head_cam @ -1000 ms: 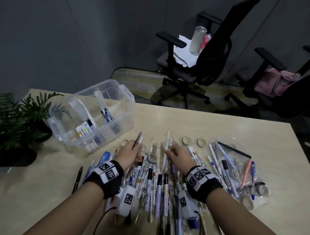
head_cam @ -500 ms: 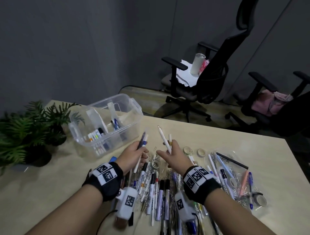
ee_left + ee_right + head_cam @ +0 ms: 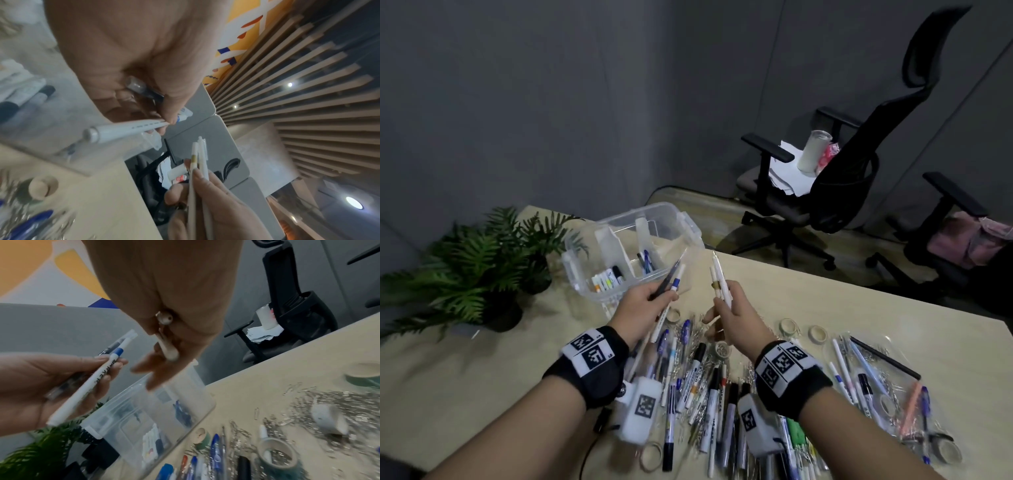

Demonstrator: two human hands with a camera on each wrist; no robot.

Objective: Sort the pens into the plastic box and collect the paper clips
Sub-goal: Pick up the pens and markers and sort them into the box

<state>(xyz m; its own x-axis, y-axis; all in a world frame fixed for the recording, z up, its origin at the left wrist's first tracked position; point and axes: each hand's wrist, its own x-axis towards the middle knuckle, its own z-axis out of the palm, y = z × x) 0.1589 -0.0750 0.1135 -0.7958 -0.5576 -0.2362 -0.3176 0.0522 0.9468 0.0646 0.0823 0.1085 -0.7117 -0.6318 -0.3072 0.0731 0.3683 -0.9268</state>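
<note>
Pens fill both hands in the head view. The left hand [image 3: 642, 301] grips a white marker with a blue band [image 3: 673, 291] and a dark pen [image 3: 669, 279], long axes rising up and to the right, tips over the near wall of the clear plastic box [image 3: 690, 226]. The right hand [image 3: 736, 317] pinches two white pens [image 3: 720, 279] almost upright, leaning slightly left; their lower ends are hidden behind its fingers. Both hands are raised above the pile of pens [image 3: 709, 387] and paper clips [image 3: 702, 416] on the table [image 3: 808, 298]; the pile's near end is cut off by the frame and partly covered by the wrist cameras.

Left wrist view: the palm blocks most of the frame — the marker's barrel [image 3: 123, 129] juts out towards the lower left, the dark pen [image 3: 141, 89] is mostly buried in the fist, and the table beneath is blurred.

Right wrist view: only the butt ends of the white pens [image 3: 167, 345] show below the curled fingers. Across from them the marker [image 3: 92, 382] slants up to the right. The box [image 3: 164, 402] and paper clips [image 3: 329, 402] are smeared by motion.
</note>
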